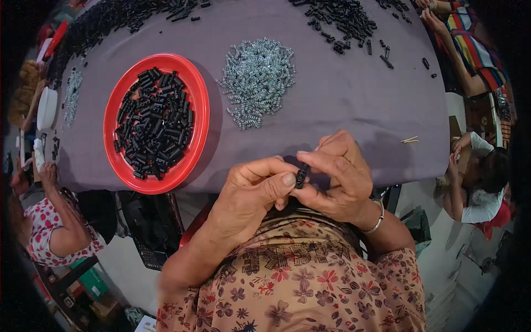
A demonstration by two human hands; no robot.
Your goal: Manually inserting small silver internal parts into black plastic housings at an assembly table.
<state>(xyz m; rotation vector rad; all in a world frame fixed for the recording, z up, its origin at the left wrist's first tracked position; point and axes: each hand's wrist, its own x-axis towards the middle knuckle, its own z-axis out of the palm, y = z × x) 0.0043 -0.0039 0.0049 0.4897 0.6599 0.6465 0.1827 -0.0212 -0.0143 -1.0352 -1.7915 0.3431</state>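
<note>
Close in front of my body, my left hand (257, 185) pinches a small black plastic part (300, 178) between thumb and fingers. My right hand (340, 174) is closed on the same part from the other side, its thumb and forefinger at the part's ends. What else the right fingers may hold is too small to make out. Left of my hands stands a red round tray (110, 133) holding many black cylindrical plastic parts (155, 122). Beyond my hands lies a heap of small metal springs (259, 77).
A grey cloth (332, 88) covers the table. More black parts (345, 25) are piled along its far side, with a smaller spring pile (72, 94) at far left. Thin yellowish sticks (410, 139) lie at right. Other people sit around the table, one in a dotted top (61, 232).
</note>
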